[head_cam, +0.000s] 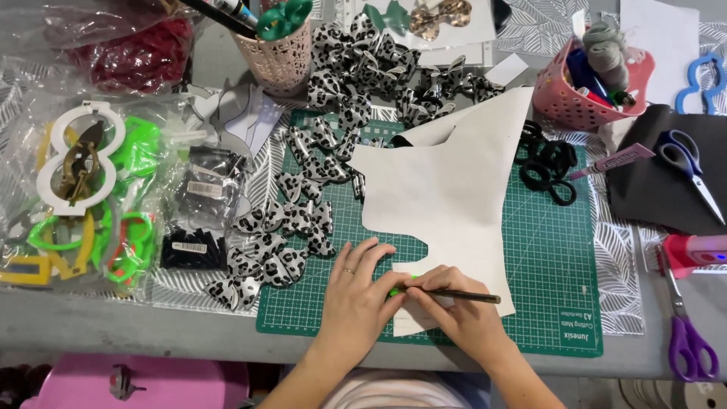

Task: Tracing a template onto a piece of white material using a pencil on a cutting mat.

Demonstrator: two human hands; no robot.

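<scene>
Black pen [462, 296] horizontal, tip rightward

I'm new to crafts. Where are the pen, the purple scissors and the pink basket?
pen [462, 296]: head view, middle of its dark barrel.
purple scissors [691, 350]: head view, on the purple handle loops.
pink basket [564, 106]: head view, on its front wall.

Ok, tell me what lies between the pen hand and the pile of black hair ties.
In the head view, the pale cut sheet and bare green cutting mat fill the stretch from the right hand to the black hair ties.
</scene>
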